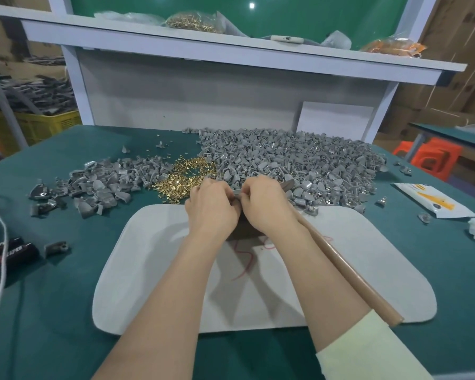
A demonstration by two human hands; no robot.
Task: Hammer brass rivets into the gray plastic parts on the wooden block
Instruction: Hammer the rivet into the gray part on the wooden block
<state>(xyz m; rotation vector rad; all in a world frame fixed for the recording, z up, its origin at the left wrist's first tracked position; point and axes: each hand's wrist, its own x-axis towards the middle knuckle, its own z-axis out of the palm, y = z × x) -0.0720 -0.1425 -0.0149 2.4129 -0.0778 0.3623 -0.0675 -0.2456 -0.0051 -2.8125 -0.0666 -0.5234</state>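
My left hand [211, 207] and right hand [266, 204] are pressed together, fingers curled, pinching a small gray part [237, 195] between them. They sit right over the block [242, 233] and mostly hide it. The rivets [184, 174] lie at 11 o'clock from my hands, just beside the left one, so that hand is nearer for fetching one. The hammer [348, 270] runs under my right wrist, handle along the 11-to-5 line, head at 1 o'clock. I cannot tell whether my palm grips it.
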